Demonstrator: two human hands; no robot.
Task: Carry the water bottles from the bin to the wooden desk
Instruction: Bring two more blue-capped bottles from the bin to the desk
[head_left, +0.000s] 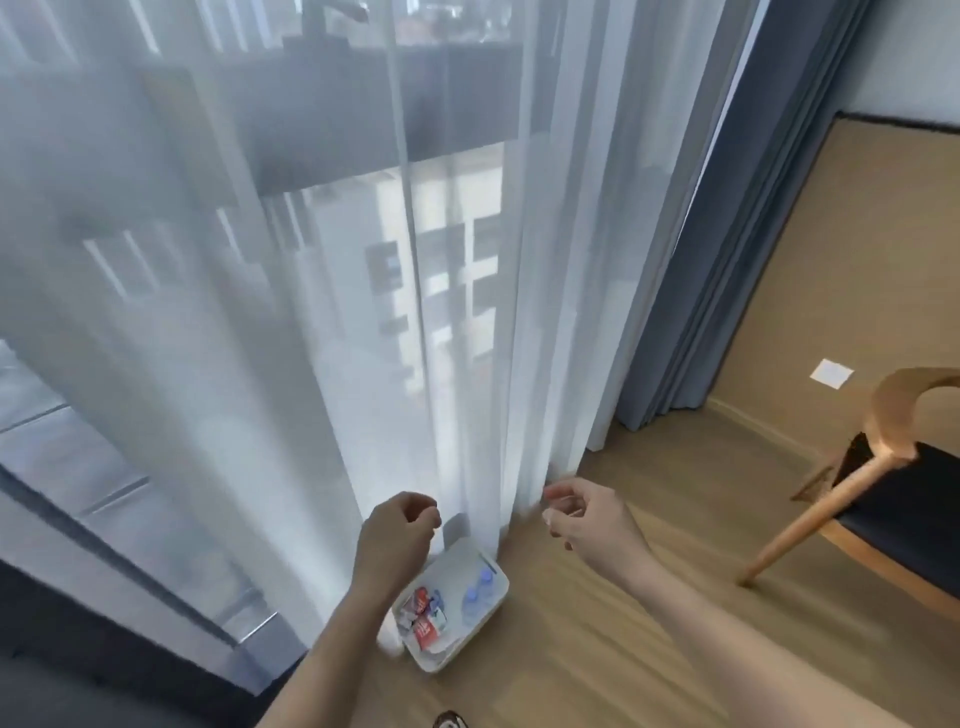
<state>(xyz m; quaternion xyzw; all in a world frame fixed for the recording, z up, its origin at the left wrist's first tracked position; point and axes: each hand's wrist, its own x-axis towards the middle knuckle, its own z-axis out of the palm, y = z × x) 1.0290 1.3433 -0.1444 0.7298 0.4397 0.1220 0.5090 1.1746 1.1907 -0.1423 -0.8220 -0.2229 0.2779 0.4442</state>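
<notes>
A white bin (496, 603) sits on the wood floor against the sheer curtain. Inside it stand clear water bottles with blue caps (479, 592) on the right side, and red and white packets (423, 616) on the left. My left hand (397, 532) hovers above the bin's left part, fingers curled loosely with nothing in them. My right hand (584, 517) is raised to the right of the bin, fingers bent and apart, holding nothing. Both hands are well above the bottles. The wooden desk is not in view.
A sheer white curtain (311, 312) hangs over a tall window behind the bin. A blue drape (691, 291) hangs at its right. A wooden chair (883, 483) with a dark seat stands at the right. A dark surface (78, 649) fills the bottom left.
</notes>
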